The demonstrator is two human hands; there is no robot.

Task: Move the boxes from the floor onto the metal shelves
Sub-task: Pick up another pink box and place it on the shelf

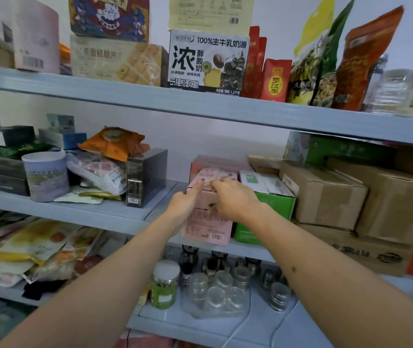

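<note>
Head view: three grey shelf boards (pixel 200 101) cross the frame, all crowded. At far left the goods are blurred; flat dark boxes and green packets on the middle board run off the edge and their print cannot be read. Just right of them stand a pale tin (pixel 46 175), a soft white pouch with an orange packet on top, then an upright black box (pixel 145 177). On the board below, yellow snack bags (pixel 24 247) lie in a loose heap, partly cut off at left.

The left hand (pixel 184 203) grips the left upper edge of the pink box (pixel 208 217), fingers curled over the corner. The box stands at the front lip of the middle shelf, its barcoded face toward the camera and overhanging the edge a little. A second pink box behind it is mostly hidden. The right hand (pixel 235 199) closes over the box's top right, fingers bent on the lid; both hands cover most of its upper face. Whether the box rests fully on the board cannot be told.

Touching its right side is a green box (pixel 268 209), then brown cartons (pixel 326 197) stacked to the frame's edge. Below, jars (pixel 165 285) and clear lids sit between the forearms.
</note>
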